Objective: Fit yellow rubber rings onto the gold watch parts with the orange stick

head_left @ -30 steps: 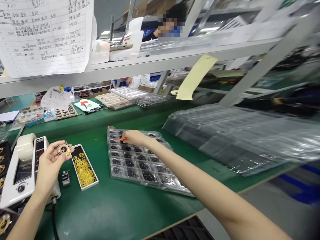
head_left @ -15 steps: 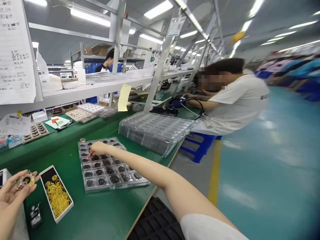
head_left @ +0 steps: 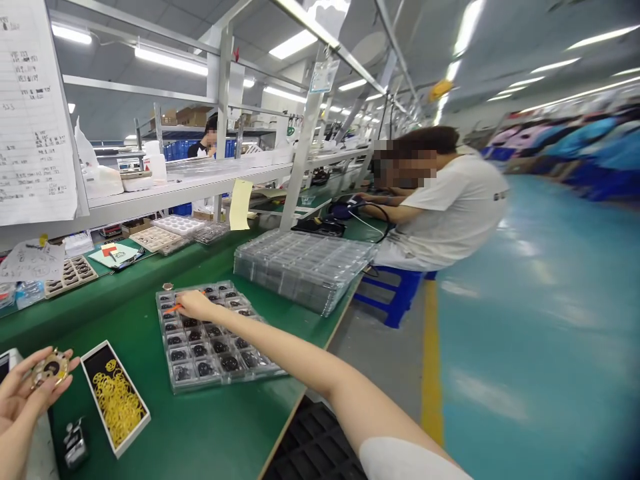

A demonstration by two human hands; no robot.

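L hand (head_left: pixel 30 393) is gripping a round part (head_left: pixel 52 369) btwn thumb & fingers, holding it up off the table (head_left: pixel 185 433) at the near left. A small metal device (head_left: pixel 75 445) is sitting just below it. Just right, a white box (head_left: pixel 134 437) w/ yellow rings (head_left: pixel 119 408) is lying btwn L hand & tray (head_left: pixel 205 385), its long axis running from near right to far left.

Beyond, the tray is resting flat, dark pieces (head_left: pixel 229 363) filling its cells. R hand (head_left: pixel 195 305) is the nearer one: it's pinching an orange tool (head_left: pixel 173 309) over the far left cells, tool pointing left. Whether the tip's touching a piece, can't tell. R forearm is crossing over the tray's right side, so its long axis isn't showing clearly. Part & tray are lying well apart, tray being to the right & farther off.

A small disc (head_left: pixel 168 287) is sitting at the tray's far left corner. Farther back right, a clear stack (head_left: pixel 300 267) is standing; past it a co-worker (head_left: pixel 445 207) is bending over the bench line.
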